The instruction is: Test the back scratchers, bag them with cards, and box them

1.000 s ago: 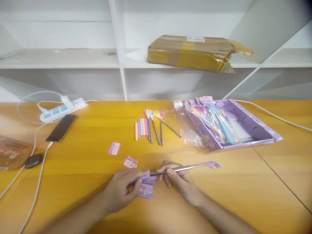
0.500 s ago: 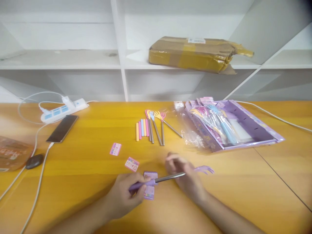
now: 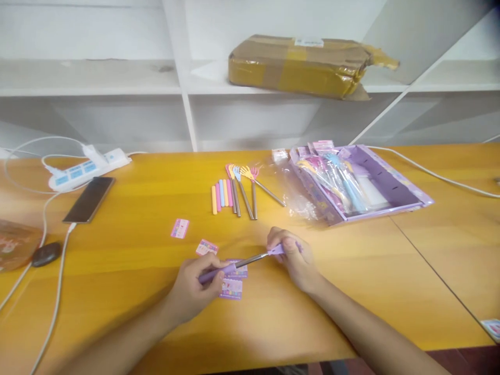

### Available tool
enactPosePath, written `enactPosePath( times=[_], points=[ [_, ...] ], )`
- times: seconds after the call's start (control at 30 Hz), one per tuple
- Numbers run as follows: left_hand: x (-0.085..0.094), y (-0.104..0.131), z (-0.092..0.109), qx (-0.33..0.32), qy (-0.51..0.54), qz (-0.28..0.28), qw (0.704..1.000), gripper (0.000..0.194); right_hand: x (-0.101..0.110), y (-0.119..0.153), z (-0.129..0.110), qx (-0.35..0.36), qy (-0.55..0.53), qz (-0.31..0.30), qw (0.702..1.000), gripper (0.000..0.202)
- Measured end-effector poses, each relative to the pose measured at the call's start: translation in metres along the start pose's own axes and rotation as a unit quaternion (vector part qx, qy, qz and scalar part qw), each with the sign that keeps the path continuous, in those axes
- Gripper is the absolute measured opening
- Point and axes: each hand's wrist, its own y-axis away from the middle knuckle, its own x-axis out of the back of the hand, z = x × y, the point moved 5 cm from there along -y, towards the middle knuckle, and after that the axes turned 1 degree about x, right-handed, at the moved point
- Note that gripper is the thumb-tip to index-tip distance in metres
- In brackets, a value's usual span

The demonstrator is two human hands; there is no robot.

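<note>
My left hand (image 3: pixel 191 291) grips the purple handle of a telescopic back scratcher (image 3: pixel 244 262), whose short metal rod runs up to the right. My right hand (image 3: pixel 294 258) is closed over the purple claw head, hiding most of it. Both hands hover just above the yellow wooden table (image 3: pixel 351 291). Under the rod lie two small purple label cards (image 3: pixel 231 288). Two more cards (image 3: pixel 180 228) lie to the left.
Several pastel back scratchers (image 3: pixel 234 191) lie in a row mid-table. A purple box (image 3: pixel 394 187) with bagged scratchers sits at the right. A phone (image 3: pixel 89 199), a power strip (image 3: pixel 88 167) and cables are at the left. A taped cardboard parcel (image 3: pixel 300 66) rests on the white shelf.
The scratcher's rod has become much shorter. My right hand slid from the rod to the claw head and moved toward my left hand. The camera has shifted a little.
</note>
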Motion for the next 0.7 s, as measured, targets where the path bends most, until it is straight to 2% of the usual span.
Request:
enactPosePath(
  times=[0.17,0.37,0.53,0.63,0.7],
  points=[
    [-0.001,0.003,0.001,-0.018,-0.038,0.007,0.999,0.011,-0.024,0.013,0.008,-0.036,-0.022,-0.056,0.998,0.048],
    [0.003,0.005,-0.001,-0.011,-0.052,-0.01,0.999,0.012,-0.033,0.021,0.009,-0.077,-0.066,-0.087,0.991,0.044],
    [0.0,-0.003,0.001,0.072,0.01,-0.145,0.987,0.028,-0.034,0.016,0.016,-0.148,-0.104,-0.071,0.981,0.044],
    [-0.007,-0.004,-0.002,0.143,0.083,-0.228,0.959,0.039,-0.038,0.013,0.019,-0.181,-0.103,-0.105,0.972,0.048],
    [-0.01,-0.003,-0.001,0.154,0.095,-0.248,0.952,0.042,-0.042,0.014,0.017,-0.186,-0.111,-0.133,0.967,0.051]
  ],
)
